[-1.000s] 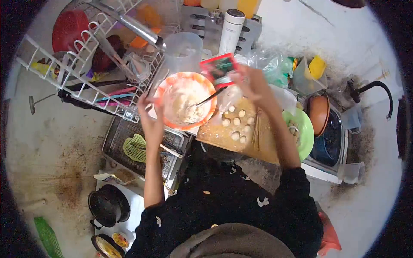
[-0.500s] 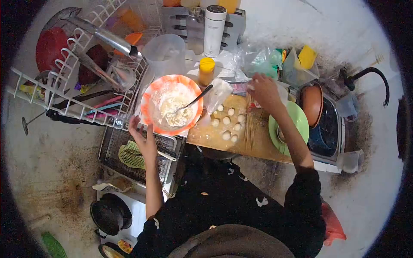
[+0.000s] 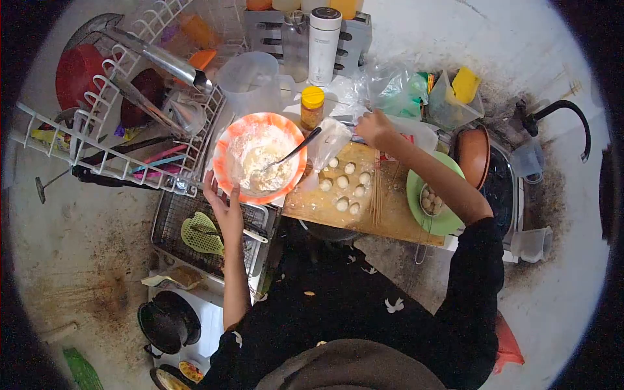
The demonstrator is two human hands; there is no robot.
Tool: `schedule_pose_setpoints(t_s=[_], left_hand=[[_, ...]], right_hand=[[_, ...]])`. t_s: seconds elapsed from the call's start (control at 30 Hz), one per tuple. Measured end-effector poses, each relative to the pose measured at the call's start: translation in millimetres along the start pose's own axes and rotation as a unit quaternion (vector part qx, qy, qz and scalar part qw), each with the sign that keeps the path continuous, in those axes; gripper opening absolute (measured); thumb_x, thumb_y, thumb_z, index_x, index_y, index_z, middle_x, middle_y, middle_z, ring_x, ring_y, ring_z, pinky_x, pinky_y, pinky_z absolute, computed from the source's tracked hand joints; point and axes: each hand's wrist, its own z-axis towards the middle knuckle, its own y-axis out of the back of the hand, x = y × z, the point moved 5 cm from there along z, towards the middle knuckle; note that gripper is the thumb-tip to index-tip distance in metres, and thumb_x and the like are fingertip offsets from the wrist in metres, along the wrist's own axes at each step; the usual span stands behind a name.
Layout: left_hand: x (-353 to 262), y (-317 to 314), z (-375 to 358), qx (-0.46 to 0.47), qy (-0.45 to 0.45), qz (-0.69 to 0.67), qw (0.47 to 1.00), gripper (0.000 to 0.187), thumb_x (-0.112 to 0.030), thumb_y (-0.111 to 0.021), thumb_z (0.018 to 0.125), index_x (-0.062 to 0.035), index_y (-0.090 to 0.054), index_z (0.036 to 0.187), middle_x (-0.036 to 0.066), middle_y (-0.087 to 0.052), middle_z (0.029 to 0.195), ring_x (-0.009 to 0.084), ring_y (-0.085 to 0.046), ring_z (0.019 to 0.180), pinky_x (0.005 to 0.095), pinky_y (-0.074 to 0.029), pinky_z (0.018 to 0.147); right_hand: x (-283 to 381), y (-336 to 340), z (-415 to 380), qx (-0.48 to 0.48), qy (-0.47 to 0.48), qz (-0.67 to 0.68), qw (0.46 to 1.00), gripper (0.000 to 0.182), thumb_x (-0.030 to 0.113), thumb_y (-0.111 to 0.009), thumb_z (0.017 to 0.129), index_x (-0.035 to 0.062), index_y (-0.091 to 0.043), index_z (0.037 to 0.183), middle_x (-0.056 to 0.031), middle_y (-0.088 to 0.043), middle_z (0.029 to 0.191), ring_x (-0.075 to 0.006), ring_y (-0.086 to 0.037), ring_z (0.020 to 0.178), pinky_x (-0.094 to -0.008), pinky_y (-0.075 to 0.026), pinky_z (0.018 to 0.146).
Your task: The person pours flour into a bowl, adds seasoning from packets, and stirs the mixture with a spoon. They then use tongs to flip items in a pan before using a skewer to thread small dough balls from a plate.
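My left hand (image 3: 223, 207) is at the lower left rim of an orange-and-white bowl (image 3: 224, 146), its fingers apart. Inside the bowl lies a floury mixture (image 3: 263, 170) with a spoon (image 3: 296, 148) leaning over the rim. My right hand (image 3: 375, 128) is closed at the back of the wooden board (image 3: 312, 209), beside a clear plastic bag (image 3: 331, 140); what its fingers grip is too small to name. Several white dough balls (image 3: 342, 182) sit on the board, left of thin wooden skewers (image 3: 376, 201). On a green plate (image 3: 448, 224) rests a strainer of small balls (image 3: 431, 199).
Behind the bowl stand a yellow-lidded jar (image 3: 312, 107), a clear container (image 3: 250, 81) and a white flask (image 3: 324, 49). A dish rack (image 3: 130, 156) is at the left. The sink (image 3: 513, 214) and black faucet (image 3: 565, 107) are at the right.
My right hand has moved left and its fingers have closed. The strainer on the plate is now more exposed. My left hand has shifted slightly right, closer against the bowl.
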Motion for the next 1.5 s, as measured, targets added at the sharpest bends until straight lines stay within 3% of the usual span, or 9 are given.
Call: schedule_pose_setpoints(t_s=[0.23, 0.3, 0.43, 0.7, 0.83, 0.9, 1.13, 1.3, 1.5], left_hand=[[-4.0, -1.2, 0.2, 0.014, 0.012, 0.018, 1.000, 0.059, -0.011, -0.052, 0.082, -0.0045, -0.019, 0.131, 0.013, -0.021, 0.133, 0.0247, -0.025, 0.122, 0.0374, -0.025, 0.097], [2.9, -5.9, 0.3, 0.015, 0.008, 0.014, 1.000, 0.060, -0.012, -0.051, 0.083, -0.0040, -0.017, 0.131, 0.014, -0.019, 0.135, 0.0255, -0.023, 0.123, 0.0373, -0.023, 0.098], [4.7, -15.0, 1.8, 0.009, -0.013, 0.052, 0.999, 0.061, -0.014, -0.048, 0.085, -0.0004, -0.012, 0.133, 0.017, -0.013, 0.137, 0.0274, -0.014, 0.127, 0.0367, -0.014, 0.102], [-34.7, -6.6, 1.3, -0.068, -0.107, 0.108, 0.986, 0.058, -0.011, -0.049, 0.084, 0.0021, -0.017, 0.130, 0.017, -0.019, 0.133, 0.0254, -0.020, 0.125, 0.0382, -0.014, 0.102], [-83.5, -32.1, 16.7, 0.041, -0.172, 0.099, 0.979, 0.057, -0.014, -0.055, 0.080, 0.0005, -0.026, 0.127, 0.015, -0.033, 0.126, 0.0248, -0.031, 0.118, 0.0383, -0.025, 0.097], [-95.7, -56.5, 28.3, 0.131, -0.162, 0.033, 0.977, 0.053, -0.015, -0.058, 0.078, -0.0009, -0.034, 0.123, 0.013, -0.043, 0.118, 0.0237, -0.042, 0.109, 0.0354, -0.033, 0.092], [-74.0, -60.5, 73.0, 0.310, -0.073, 0.087, 0.944, 0.029, -0.018, -0.058, 0.081, 0.0021, -0.056, 0.101, 0.005, -0.060, 0.086, 0.0084, -0.052, 0.081, 0.0236, -0.041, 0.076], [-77.9, -31.7, 75.9, 0.233, -0.060, 0.093, 0.966, 0.018, -0.012, -0.060, 0.077, 0.0007, -0.063, 0.089, 0.004, -0.061, 0.083, 0.0075, -0.052, 0.075, 0.0217, -0.041, 0.066], [-91.6, -26.2, 86.4, 0.165, -0.140, 0.149, 0.965, 0.027, -0.012, -0.061, 0.077, 0.0008, -0.057, 0.101, 0.007, -0.060, 0.087, 0.0111, -0.055, 0.077, 0.0255, -0.044, 0.070]], right_hand=[[-24.0, 19.6, -7.0, -0.162, 0.035, 0.102, 0.981, 0.008, 0.014, -0.055, 0.069, 0.0106, -0.058, 0.062, -0.0071, -0.058, 0.072, -0.0242, -0.057, 0.073, -0.0352, -0.044, 0.060], [-49.0, 1.2, -3.7, 0.073, -0.134, 0.243, 0.958, 0.008, 0.012, -0.056, 0.068, 0.0050, -0.060, 0.066, -0.0096, -0.059, 0.068, -0.0286, -0.057, 0.064, -0.0388, -0.045, 0.058], [-74.7, 21.0, -21.9, 0.023, -0.152, 0.325, 0.933, 0.016, 0.017, -0.059, 0.067, 0.0037, -0.062, 0.075, -0.0119, -0.060, 0.069, -0.0252, -0.059, 0.066, -0.0332, -0.047, 0.060], [-86.0, 73.5, -17.5, -0.026, -0.107, 0.643, 0.758, 0.016, 0.015, -0.054, 0.080, -0.0005, -0.059, 0.080, -0.0058, -0.059, 0.070, -0.0104, -0.053, 0.065, -0.0246, -0.043, 0.062], [-48.0, 125.6, 11.2, 0.022, -0.100, 0.672, 0.734, 0.016, 0.014, -0.053, 0.080, -0.0013, -0.057, 0.080, -0.0022, -0.055, 0.071, -0.0078, -0.050, 0.068, -0.0228, -0.041, 0.063], [-23.5, 136.2, 29.0, 0.027, -0.061, 0.778, 0.625, 0.014, 0.014, -0.051, 0.082, 0.0001, -0.055, 0.079, 0.0005, -0.054, 0.073, -0.0065, -0.047, 0.068, -0.0220, -0.039, 0.061], [28.1, 150.8, 83.4, 0.089, 0.055, 0.767, 0.633, 0.008, 0.013, -0.050, 0.083, 0.0045, -0.050, 0.083, 0.0053, -0.047, 0.069, -0.0023, -0.041, 0.063, -0.0183, -0.034, 0.055], [43.0, 148.3, 94.8, 0.105, -0.017, 0.791, 0.603, 0.011, 0.014, -0.053, 0.082, 0.0034, -0.052, 0.086, 0.0027, -0.055, 0.076, -0.0028, -0.047, 0.067, -0.0180, -0.038, 0.059], [57.6, 143.4, 122.2, 0.042, 0.061, 0.675, 0.734, 0.027, 0.018, -0.059, 0.079, -0.0005, -0.053, 0.099, -0.0041, -0.061, 0.081, -0.0084, -0.055, 0.073, -0.0225, -0.044, 0.065]])
